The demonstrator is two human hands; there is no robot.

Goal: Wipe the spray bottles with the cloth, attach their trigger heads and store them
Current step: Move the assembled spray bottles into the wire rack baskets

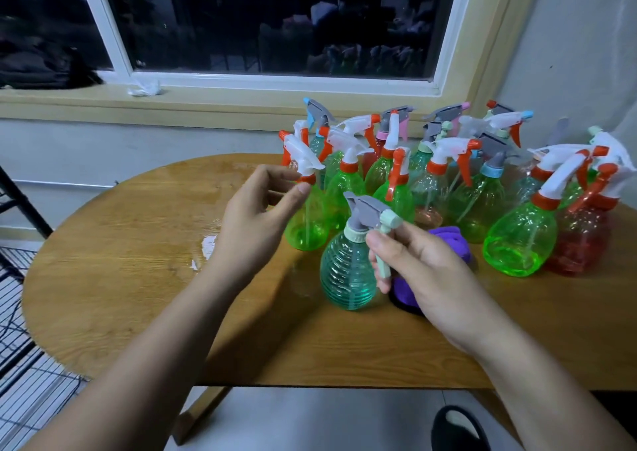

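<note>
Off the left edge of the counter (120,244): black wire rack (20,312), standing apart from it; possibly the storing place, not certain.
Left half of the counter: bare wood with a white scuffed patch (206,247); widest open room for setting down or turning a bottle.
Left hand (255,216): half open, fingers loosely bent, gripping nothing; raised just beside the white head of a green bottle (306,230), contact unclear; probably poised to steady or to help.
Teal bottle (348,275): upright near the counter's middle, forward of the others toward the near edge; set clear, by the look of it, to be worked alone.
Trigger head (365,209): grey and mint, seated on the teal bottle's neck; tightness not to be told.
Right hand (424,268): thumb and fingers pinched round the mint lever of the trigger head, likely to turn or seat it.
Purple cloth (451,240): bunched on the counter behind and beneath the right hand, just beside the teal bottle; within easy reach for wiping.
Bottle group (479,192): green, red and clear, heads on, packed from the far edge across to the right edge; scant room there, with nozzles easy to snag.
</note>
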